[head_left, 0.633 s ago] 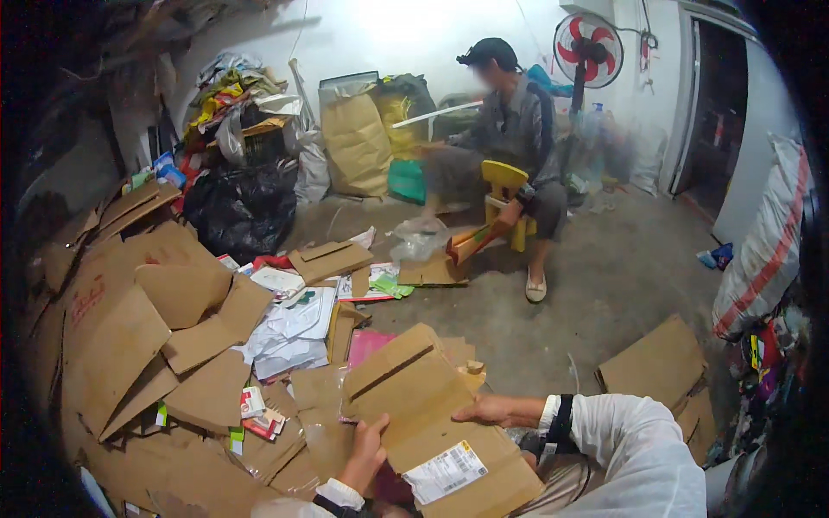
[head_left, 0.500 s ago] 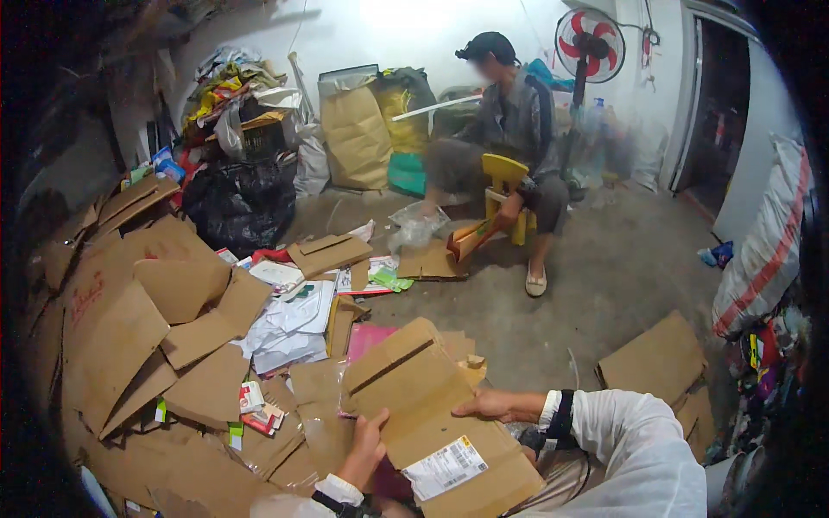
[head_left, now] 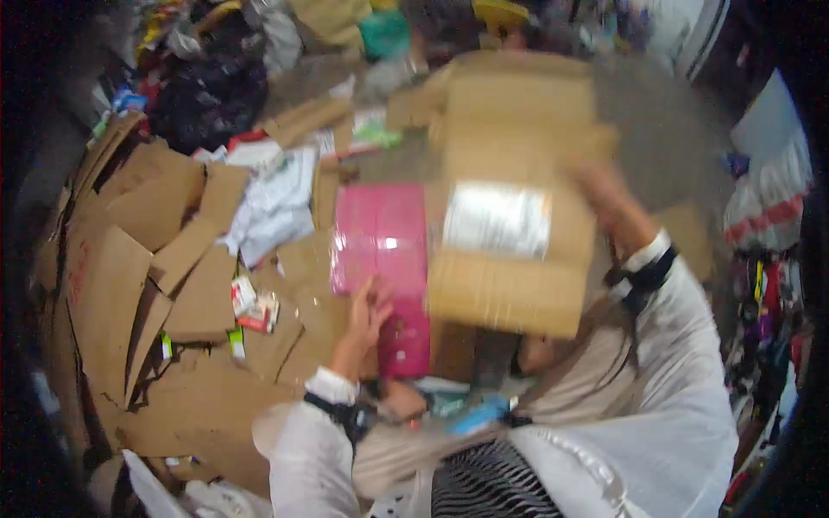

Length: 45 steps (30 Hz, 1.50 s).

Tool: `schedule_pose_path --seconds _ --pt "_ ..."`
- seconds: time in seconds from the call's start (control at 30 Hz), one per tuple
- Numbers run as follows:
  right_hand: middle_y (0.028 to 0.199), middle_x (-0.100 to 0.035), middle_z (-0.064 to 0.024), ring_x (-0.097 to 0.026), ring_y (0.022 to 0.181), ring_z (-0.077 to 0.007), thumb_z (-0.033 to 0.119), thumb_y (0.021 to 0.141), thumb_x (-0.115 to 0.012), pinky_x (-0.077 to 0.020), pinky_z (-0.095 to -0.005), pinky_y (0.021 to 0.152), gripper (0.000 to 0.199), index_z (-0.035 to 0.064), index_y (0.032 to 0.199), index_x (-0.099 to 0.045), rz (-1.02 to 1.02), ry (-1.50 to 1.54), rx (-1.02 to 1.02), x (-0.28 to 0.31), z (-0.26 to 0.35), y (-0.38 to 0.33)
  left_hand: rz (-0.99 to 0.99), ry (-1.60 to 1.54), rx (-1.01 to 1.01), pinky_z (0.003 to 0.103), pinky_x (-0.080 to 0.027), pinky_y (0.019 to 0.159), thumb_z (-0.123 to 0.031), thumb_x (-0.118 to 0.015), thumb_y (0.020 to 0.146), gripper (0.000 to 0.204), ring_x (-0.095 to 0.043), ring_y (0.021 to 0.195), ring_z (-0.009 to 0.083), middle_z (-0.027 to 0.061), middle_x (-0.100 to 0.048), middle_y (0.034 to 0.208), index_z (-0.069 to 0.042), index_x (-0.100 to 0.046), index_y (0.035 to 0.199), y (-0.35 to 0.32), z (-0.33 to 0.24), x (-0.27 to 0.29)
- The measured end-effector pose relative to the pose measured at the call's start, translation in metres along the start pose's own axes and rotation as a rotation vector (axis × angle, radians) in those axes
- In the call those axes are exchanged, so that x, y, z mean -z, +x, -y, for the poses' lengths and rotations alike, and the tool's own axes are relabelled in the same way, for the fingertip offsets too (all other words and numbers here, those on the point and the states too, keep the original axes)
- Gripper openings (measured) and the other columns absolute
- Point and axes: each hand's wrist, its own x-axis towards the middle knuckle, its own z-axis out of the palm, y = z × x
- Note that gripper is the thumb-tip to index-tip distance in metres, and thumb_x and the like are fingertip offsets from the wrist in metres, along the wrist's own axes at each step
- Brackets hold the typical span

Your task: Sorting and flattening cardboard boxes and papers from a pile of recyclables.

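Note:
A flattened brown cardboard box (head_left: 518, 289) with a white printed label (head_left: 496, 219) is raised in front of me, smeared by motion. My right hand (head_left: 611, 200) is closed on its right edge, the fingers blurred. My left hand (head_left: 370, 312) is off the cardboard, its fingers loosely apart above the glossy pink cardboard piece (head_left: 380, 233). It is hard to tell whether the left fingertips touch that pink piece. The box covers some of the floor behind it.
Flattened cardboard (head_left: 121, 285) is heaped at the left, with white papers (head_left: 276, 203) beside it. A black bag (head_left: 211, 95) stands behind. At the right are another cardboard sheet (head_left: 682, 242) and a white sack (head_left: 768, 203). A co-worker's foot end shows little at the top.
My left hand has let go of the cardboard box. The right hand has lifted and swung it rightward and away, uncovering the pink piece. The view has tipped downward.

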Motion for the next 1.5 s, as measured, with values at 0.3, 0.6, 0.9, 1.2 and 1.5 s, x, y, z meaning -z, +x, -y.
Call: schedule_pose_path --seconds 0.3,0.6,0.9,1.2,1.5 --pt "0.095 -0.054 -0.0150 -0.057 0.080 -0.0218 0.011 0.080 -0.050 -0.0502 -0.0312 0.069 0.029 -0.0058 0.103 -0.046 -0.279 0.485 0.136 0.090 -0.010 -0.011 -0.089 1.234 -0.564 0.041 -0.036 0.083 -0.025 -0.060 0.070 0.052 -0.044 0.098 0.0294 0.0186 -0.046 0.104 0.002 -0.042 0.110 0.093 0.100 -0.020" --pt "0.093 -0.056 -0.0118 -0.057 0.078 -0.0178 0.013 0.079 -0.051 -0.0492 -0.0291 0.068 0.029 -0.0041 0.102 -0.047 -0.422 0.253 0.154 0.118 -0.024 -0.016 -0.083 1.839 -0.586 0.047 -0.020 0.097 -0.041 -0.066 0.062 0.083 -0.015 0.119 0.0434 0.0261 -0.024 0.127 0.006 -0.029 0.120 0.105 0.173 -0.103" --pt "0.089 -0.057 -0.0064 -0.055 0.077 -0.0137 0.016 0.079 -0.052 -0.0448 -0.0258 0.070 0.026 -0.0018 0.098 -0.050 -0.385 -0.091 0.230 0.102 -0.040 -0.014 -0.132 1.809 -0.493 0.054 -0.027 0.090 -0.014 -0.057 0.067 0.069 -0.013 0.120 0.0420 0.0201 -0.016 0.132 0.002 -0.023 0.124 0.114 0.159 -0.090" --pt "0.086 -0.055 -0.0050 -0.046 0.076 -0.0121 0.027 0.084 -0.042 -0.0395 -0.0275 0.068 0.033 -0.0038 0.092 -0.051 -0.113 -0.969 0.104 0.090 -0.061 0.015 -0.046 1.522 -0.556 0.049 -0.038 0.062 -0.016 -0.039 0.079 0.030 -0.050 0.077 0.0403 0.0262 -0.052 0.085 0.000 -0.044 0.104 0.086 0.098 -0.057" --pt "0.072 -0.055 -0.0032 -0.047 0.067 -0.0130 0.029 0.080 -0.049 -0.0401 -0.0306 0.060 0.031 -0.0017 0.083 -0.054 -0.039 -0.316 0.353 0.034 -0.188 0.105 -0.043 1.604 -0.638 0.047 -0.040 0.058 -0.022 -0.038 0.081 0.029 -0.052 0.067 0.0430 0.0280 -0.052 0.071 0.004 -0.052 0.080 0.059 0.056 -0.062"
